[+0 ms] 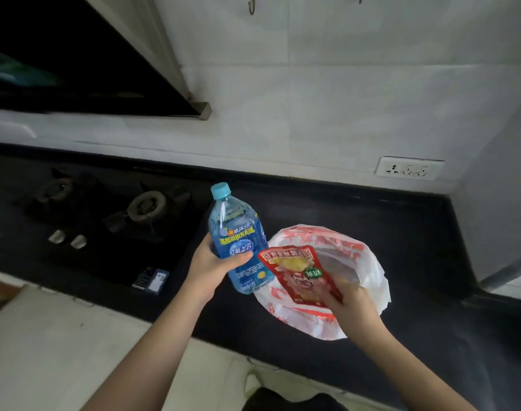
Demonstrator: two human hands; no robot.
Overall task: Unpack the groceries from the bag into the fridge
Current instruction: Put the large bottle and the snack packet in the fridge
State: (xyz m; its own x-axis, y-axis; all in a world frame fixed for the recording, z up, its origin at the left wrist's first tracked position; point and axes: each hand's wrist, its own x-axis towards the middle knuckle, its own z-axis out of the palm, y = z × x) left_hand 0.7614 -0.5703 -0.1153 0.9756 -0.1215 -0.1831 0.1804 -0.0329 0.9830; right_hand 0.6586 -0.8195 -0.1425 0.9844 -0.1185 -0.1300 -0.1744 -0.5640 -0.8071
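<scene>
- My left hand (211,269) has its fingers clamped round the bottle (238,241), cap tilted up and away.
- My right hand (346,302) pinches the red packet (297,272) over the bag (342,253); no fridge in view.

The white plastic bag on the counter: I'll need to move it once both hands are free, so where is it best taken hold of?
Probably the far rim of the plastic bag. The bag lies slumped on the black counter with its mouth gaping upward, so coming from above and pinching the loose film there gathers it. The near rim sits under the red snack packet in the right hand.
</scene>
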